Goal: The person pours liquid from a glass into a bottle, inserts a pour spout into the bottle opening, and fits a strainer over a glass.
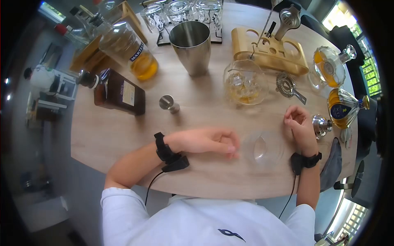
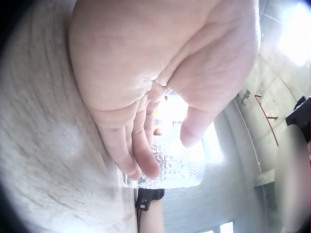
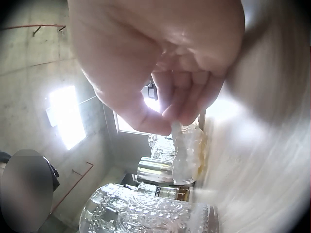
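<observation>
Between my two hands an empty clear patterned glass (image 1: 260, 149) stands near the table's front edge. My left hand (image 1: 205, 140) is to its left, fingers loosely bent and holding nothing. In the left wrist view its fingertips overlap the glass (image 2: 180, 167). On the other side, my right hand (image 1: 301, 128) hovers with loosely curled fingers, thumb close to the fingertips, nothing visible between them. The patterned glass (image 3: 141, 211) fills the bottom of the right wrist view. Farther back sits a wide glass (image 1: 246, 84) with ice and amber liquid.
A steel shaker tin (image 1: 191, 47), a jigger (image 1: 169, 103), a dark bottle (image 1: 119, 94) and a tilted-looking clear bottle (image 1: 129, 51) stand left. Behind are a wooden tool rack (image 1: 269, 49) and a strainer (image 1: 289, 87). Amber bottles (image 1: 344, 108), a shaker top (image 1: 321, 126) and a grey cloth (image 1: 331, 166) lie right.
</observation>
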{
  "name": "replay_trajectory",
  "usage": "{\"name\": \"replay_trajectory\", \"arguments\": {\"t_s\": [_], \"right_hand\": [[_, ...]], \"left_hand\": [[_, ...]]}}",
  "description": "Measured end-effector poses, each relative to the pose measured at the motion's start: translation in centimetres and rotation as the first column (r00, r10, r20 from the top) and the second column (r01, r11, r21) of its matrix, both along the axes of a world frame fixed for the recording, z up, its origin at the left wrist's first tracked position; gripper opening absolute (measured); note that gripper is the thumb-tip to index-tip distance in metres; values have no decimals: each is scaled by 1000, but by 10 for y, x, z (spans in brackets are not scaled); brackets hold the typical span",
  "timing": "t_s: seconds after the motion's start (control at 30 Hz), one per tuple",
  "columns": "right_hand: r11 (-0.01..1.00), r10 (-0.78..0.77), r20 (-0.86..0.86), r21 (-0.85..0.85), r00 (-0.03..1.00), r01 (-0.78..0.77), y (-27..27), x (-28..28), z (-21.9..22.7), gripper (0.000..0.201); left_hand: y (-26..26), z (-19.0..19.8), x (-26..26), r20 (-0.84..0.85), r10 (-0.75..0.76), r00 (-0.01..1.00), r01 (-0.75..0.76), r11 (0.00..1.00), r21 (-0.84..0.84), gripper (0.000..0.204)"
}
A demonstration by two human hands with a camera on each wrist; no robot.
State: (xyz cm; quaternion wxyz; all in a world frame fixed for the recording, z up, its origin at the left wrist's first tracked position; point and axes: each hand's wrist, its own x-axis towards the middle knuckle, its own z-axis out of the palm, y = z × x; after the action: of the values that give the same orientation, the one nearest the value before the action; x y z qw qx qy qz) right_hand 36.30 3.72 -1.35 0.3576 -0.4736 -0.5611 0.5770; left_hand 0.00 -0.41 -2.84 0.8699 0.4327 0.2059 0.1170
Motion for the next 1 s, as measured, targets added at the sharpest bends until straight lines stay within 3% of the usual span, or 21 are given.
{"name": "replay_trajectory", "arguments": {"t_s": [0.2, 0.5, 0.57, 0.7, 1.0], "right_hand": [[996, -81, 2, -42, 997, 81, -6, -6, 5, 16], [994, 45, -122, -93, 992, -56, 0, 9, 3, 22], [990, 95, -181, -86, 979, -112, 5, 13, 0, 25], [979, 148, -156, -120, 977, -167, -4, 9, 7, 26], [982, 148, -117, -99, 982, -160, -2, 11, -2, 28]], "left_hand": [[1, 3, -2, 10, -60, 998, 60, 997, -40, 30], [1, 4, -6, 30, -75, 997, 77, 995, -60, 33], [2, 4, -6, 47, -61, 997, 61, 998, 16, 34], [-3, 1, -5, 12, -67, 998, 68, 997, -31, 34], [0, 0, -3, -26, -36, 999, 38, 997, 65, 31]]}}
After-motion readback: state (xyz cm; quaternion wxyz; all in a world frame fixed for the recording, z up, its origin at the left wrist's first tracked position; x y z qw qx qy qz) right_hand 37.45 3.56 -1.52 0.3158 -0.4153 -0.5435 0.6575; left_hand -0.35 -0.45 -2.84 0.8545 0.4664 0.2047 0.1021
